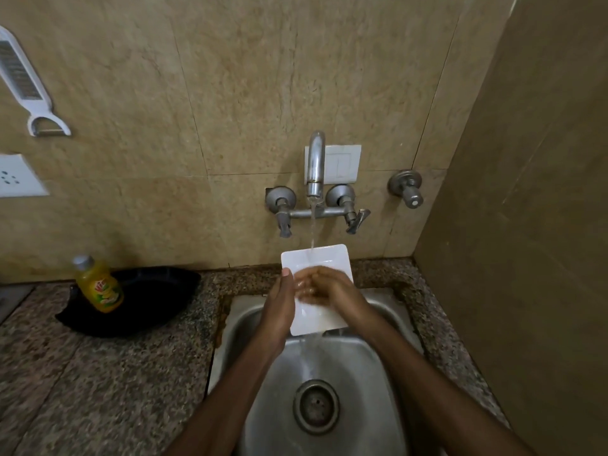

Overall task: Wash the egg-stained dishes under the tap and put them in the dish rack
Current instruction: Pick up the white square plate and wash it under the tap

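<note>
A white square plate (324, 258) is held tilted over the steel sink (378, 350), under the running tap (316, 166). Water lands on the plate's upper part and runs off its lower edge into the basin. My left hand (279, 307) grips the plate's left edge, thumb on top. My right hand (332, 287) lies across the plate's wet face with its fingers on the surface. No dish rack is in view.
A yellow dish-soap bottle (98, 284) stands in a black tray (154, 297) on the speckled granite counter (98, 373) left of the sink. Tap handles (353, 218) jut from the wall. A side wall closes the right. A white peeler (29, 90) hangs upper left.
</note>
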